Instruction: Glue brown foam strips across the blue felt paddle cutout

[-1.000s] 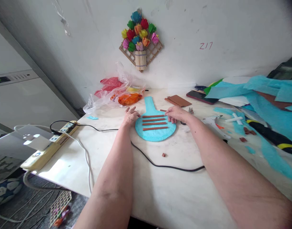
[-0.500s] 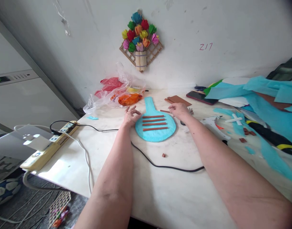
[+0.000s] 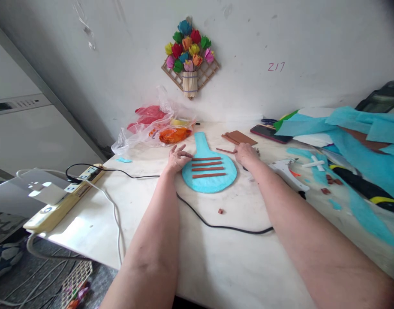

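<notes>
A blue felt shape (image 3: 209,178), round with a narrow neck, lies flat on the white table (image 3: 216,257). Several brown strips (image 3: 209,169) lie across it in parallel rows. My left hand (image 3: 176,157) hovers at the shape's left edge with its fingers apart and nothing in them. My right hand (image 3: 246,153) rests beyond the shape's upper right edge. Its fingertips are closed on the end of a loose brown strip (image 3: 225,150) that lies on the table beside the neck.
A black cable (image 3: 222,225) crosses the table in front of the shape, past a small brown scrap (image 3: 220,211). A power strip (image 3: 60,199) sits at the left edge. Plastic bags (image 3: 158,126), brown sheets (image 3: 240,137), a phone (image 3: 270,133), a glue gun (image 3: 288,169) and blue fabric (image 3: 360,146) crowd the back and right.
My right hand has come off the strips on the blue shape and drawn back to the right, to the loose strip. My left hand lifted and spread its fingers.
</notes>
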Action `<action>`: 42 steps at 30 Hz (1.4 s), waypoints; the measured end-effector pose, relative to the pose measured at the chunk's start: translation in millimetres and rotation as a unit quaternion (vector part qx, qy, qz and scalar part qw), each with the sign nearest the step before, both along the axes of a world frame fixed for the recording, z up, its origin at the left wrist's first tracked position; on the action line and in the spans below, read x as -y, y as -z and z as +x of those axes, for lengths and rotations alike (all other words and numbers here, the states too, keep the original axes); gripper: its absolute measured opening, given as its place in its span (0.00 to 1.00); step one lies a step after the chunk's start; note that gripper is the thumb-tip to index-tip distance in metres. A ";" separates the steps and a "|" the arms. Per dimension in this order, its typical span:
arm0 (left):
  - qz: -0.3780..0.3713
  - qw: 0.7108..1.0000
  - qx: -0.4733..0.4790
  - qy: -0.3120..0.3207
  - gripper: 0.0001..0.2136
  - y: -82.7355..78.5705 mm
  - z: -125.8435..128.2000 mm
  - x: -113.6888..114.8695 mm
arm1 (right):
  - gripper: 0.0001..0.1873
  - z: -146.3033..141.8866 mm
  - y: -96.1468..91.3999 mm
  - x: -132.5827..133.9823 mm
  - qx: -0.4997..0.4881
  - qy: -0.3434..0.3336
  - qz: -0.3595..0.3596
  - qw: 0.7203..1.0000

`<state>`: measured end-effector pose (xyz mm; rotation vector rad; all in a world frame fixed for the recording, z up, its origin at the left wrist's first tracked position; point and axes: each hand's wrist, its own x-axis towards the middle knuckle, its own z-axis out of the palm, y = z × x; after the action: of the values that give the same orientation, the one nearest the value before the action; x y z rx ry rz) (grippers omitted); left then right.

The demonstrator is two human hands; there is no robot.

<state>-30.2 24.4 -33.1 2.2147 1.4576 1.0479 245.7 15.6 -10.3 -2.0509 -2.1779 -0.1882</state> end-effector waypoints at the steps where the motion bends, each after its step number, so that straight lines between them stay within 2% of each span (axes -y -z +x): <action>1: -0.004 1.000 -0.004 -0.002 0.06 -0.6 0.2 0.6 | 0.15 0.4 0.6 0.0 0.001 -0.002 0.005 1.000; 7: -0.019 0.999 -0.031 -0.009 0.08 -4.4 0.6 4.4 | 0.13 1.2 -2.3 5.7 -0.048 -0.002 0.061 0.997; 11: -0.033 0.998 -0.053 -0.013 0.09 -6.7 1.1 5.3 | 0.12 1.5 -3.1 4.4 -0.167 0.001 0.080 0.983; 13: -0.037 0.998 -0.056 -0.018 0.10 -6.9 1.2 5.3 | 0.11 1.2 -1.1 1.7 -0.271 -0.020 0.057 0.961; 17: -0.015 0.999 -0.016 -0.026 0.07 -5.3 0.2 4.9 | 0.08 -2.3 -3.0 4.6 -0.471 -0.103 -0.018 0.876; 22: 0.051 0.993 0.096 -0.048 0.05 -6.2 -0.1 4.7 | 0.11 -7.3 -13.6 18.7 -0.546 -0.132 -0.097 0.821; 26: 0.063 0.980 0.177 -0.065 0.12 -13.2 6.0 5.6 | 0.10 -9.5 -14.2 21.3 -0.568 -0.162 -0.131 0.796; 31: 0.004 0.975 0.221 -0.004 0.17 -28.7 21.5 15.0 | 0.12 -15.3 -18.1 23.8 -0.569 -0.188 -0.115 0.792; 35: -0.040 0.964 0.261 0.045 0.18 -38.2 33.1 25.0 | 0.14 -19.1 -24.4 27.2 -0.545 -0.188 -0.086 0.813; 39: -0.063 0.945 0.308 0.092 0.15 -39.0 39.8 27.9 | 0.14 -21.0 -28.6 29.2 -0.520 -0.178 -0.066 0.833; 42: -0.077 0.934 0.334 0.105 0.13 -37.3 41.8 26.9 | 0.14 -21.8 -28.5 28.8 -0.517 -0.181 -0.057 0.835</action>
<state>11.7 -2.5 4.2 1.6129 0.9389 1.3716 224.0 -13.2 18.2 -1.1972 -1.7510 0.8951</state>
